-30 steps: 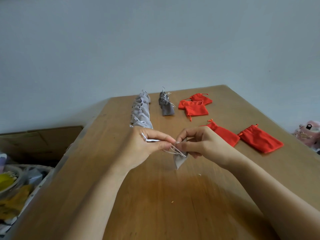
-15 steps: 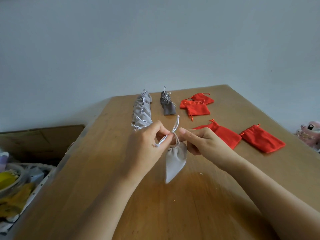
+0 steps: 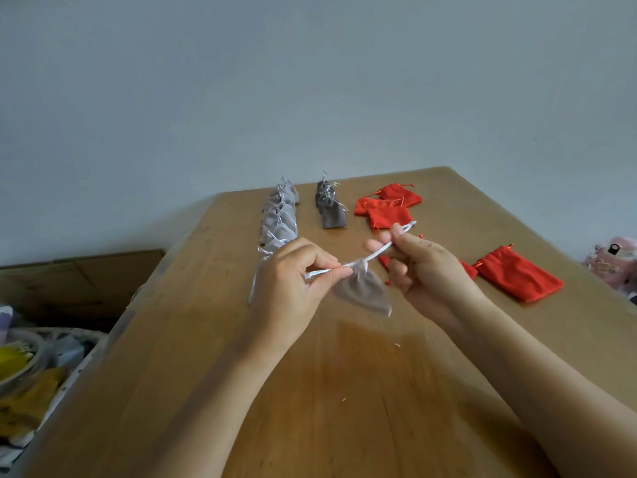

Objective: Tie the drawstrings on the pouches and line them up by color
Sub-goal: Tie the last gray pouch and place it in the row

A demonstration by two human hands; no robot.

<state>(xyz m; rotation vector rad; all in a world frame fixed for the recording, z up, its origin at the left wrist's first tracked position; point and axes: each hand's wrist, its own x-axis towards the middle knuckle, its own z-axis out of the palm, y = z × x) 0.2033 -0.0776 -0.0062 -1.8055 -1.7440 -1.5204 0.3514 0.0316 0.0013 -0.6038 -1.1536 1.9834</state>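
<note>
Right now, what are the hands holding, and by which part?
A light grey pouch, by its white drawstrings: the left hand pinches one cord, the right hand the other, either side of the cinched neck. The body hangs free.

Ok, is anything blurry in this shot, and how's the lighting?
Head view: the held grey pouch is smeared by motion, while the red pouch on the right stays fairly sharp. Head view: light is soft and even, a faint sheen on the table. Head view: wide-angle splays the table's edges.
</note>
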